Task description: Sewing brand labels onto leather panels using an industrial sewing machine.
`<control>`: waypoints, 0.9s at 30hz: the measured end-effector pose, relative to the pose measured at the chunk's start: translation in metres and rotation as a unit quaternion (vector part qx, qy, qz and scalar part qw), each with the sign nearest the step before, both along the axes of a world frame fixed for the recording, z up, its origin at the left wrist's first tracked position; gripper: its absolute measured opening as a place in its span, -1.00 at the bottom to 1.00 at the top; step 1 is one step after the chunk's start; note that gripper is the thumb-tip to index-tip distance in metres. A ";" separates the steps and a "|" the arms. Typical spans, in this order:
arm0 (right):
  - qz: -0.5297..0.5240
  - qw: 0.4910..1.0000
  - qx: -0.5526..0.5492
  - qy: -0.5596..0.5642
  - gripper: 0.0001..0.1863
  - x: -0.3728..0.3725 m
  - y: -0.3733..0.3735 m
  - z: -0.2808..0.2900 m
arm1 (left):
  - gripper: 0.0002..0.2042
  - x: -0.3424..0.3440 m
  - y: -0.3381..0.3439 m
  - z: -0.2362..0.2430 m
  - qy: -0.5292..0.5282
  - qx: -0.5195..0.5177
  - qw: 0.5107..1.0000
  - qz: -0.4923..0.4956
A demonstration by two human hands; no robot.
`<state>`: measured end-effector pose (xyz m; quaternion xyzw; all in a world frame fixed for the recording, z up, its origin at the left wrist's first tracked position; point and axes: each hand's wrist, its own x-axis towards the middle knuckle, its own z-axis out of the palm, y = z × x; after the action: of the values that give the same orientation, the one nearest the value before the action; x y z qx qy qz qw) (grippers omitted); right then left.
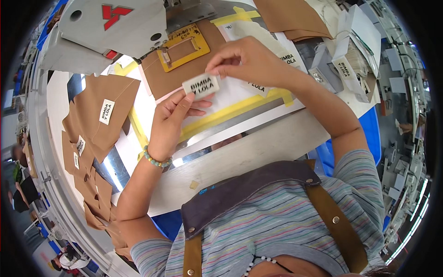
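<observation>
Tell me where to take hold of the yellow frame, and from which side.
I'd pinch the yellow frame's right-hand bar, coming from the person's right, where the right hand is. The frame appears to lie flat on the brown panel; its window should offer an inner edge to hook, and its left end sits close to the machine head.

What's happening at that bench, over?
Left grip holding white label. Right grip pinched at its upper-right corner. Yellow frame beyond, on brown panel; label's face mostly uncovered.
</observation>
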<state>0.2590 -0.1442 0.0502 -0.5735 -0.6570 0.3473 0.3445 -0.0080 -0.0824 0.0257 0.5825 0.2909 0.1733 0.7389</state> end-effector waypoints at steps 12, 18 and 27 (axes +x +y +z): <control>0.017 0.979 0.062 -0.195 -0.77 0.030 0.122 -0.012 | -0.71 0.001 0.070 -0.012 0.104 0.653 0.747 0.065; 0.072 0.988 -0.073 -0.113 -0.72 0.037 0.137 -0.001 | -0.69 0.000 0.076 -0.016 0.057 0.663 0.745 0.048; 0.078 0.982 -0.115 -0.125 -0.72 0.035 0.141 -0.001 | -0.63 0.001 0.075 -0.016 0.031 0.681 0.731 0.023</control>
<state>0.2942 -0.0034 0.0490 -0.5954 -0.6935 0.3713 0.1633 -0.0072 -0.0077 0.0095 0.9279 0.1312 0.3238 0.1301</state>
